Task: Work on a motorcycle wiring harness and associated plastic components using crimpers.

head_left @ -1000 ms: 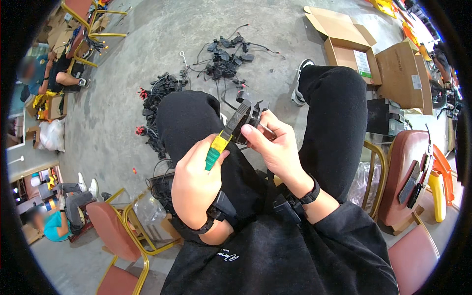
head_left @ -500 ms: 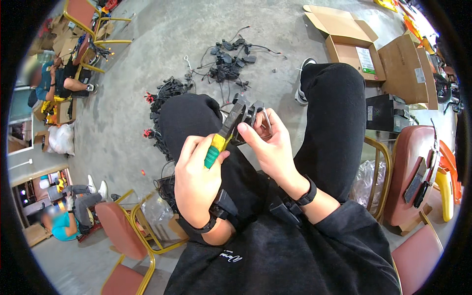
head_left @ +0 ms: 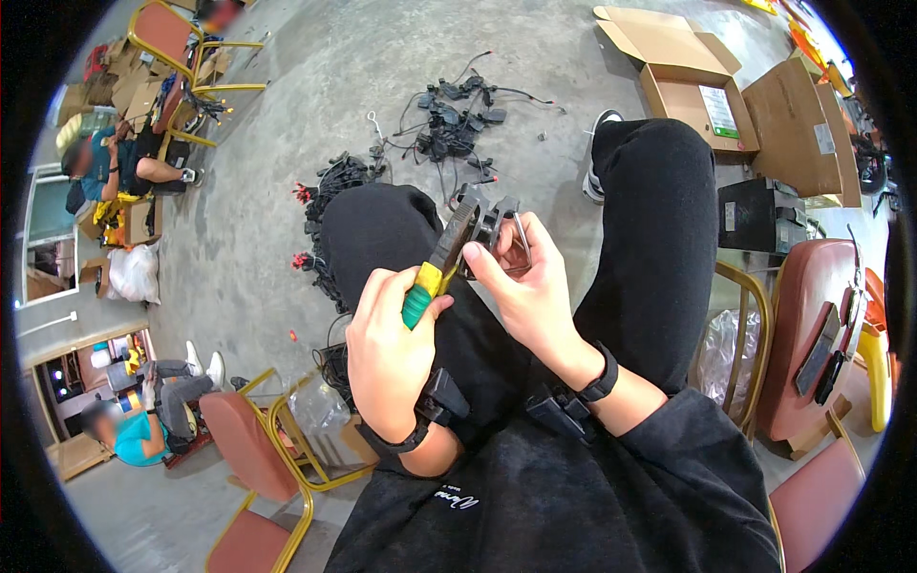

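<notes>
Two hands over the lap: left hand (head_left: 387, 349) grips green-yellow pliers (head_left: 435, 277), fingers wrapped round the handles; right hand (head_left: 525, 286) pinches a small black connector (head_left: 492, 218) at the pliers' nose. Best hold the part steady, squeeze gently. More black cables (head_left: 449, 124) on floor ahead.

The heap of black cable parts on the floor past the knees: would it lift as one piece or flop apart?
The heap of black cable parts looks loosely tangled, thin wires trailing outward, so it would probably sag and shed pieces. The wires look limp, likely light. The blocky plugs would probably swing, not roll.
</notes>
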The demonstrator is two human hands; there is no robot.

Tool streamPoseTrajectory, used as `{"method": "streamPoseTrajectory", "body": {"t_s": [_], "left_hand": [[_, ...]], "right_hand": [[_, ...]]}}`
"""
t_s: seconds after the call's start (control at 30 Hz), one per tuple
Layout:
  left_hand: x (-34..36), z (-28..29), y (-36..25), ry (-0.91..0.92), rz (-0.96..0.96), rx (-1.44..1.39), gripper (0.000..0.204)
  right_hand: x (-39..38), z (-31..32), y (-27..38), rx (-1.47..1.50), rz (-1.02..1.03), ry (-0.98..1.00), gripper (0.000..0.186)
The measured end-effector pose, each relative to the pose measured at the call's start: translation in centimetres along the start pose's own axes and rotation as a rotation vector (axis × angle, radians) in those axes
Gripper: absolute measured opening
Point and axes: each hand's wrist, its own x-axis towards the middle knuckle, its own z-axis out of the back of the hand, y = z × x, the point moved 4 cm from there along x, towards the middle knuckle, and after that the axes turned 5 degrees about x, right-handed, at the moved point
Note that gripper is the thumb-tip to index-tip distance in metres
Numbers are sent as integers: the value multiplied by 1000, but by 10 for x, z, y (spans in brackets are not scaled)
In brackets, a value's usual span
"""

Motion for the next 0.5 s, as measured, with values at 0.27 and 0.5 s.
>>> {"method": "streamPoseTrajectory", "body": {"t_s": [0.27, 0.5], "left_hand": [[-10, -2, -1, 4, -37, -39, 30], [-30, -12, -10, -47, -70, 22, 36]], "right_hand": [[-1, 2, -2, -22, 30, 20, 30], [0, 10, -12, 77, -26, 44, 25]]}}
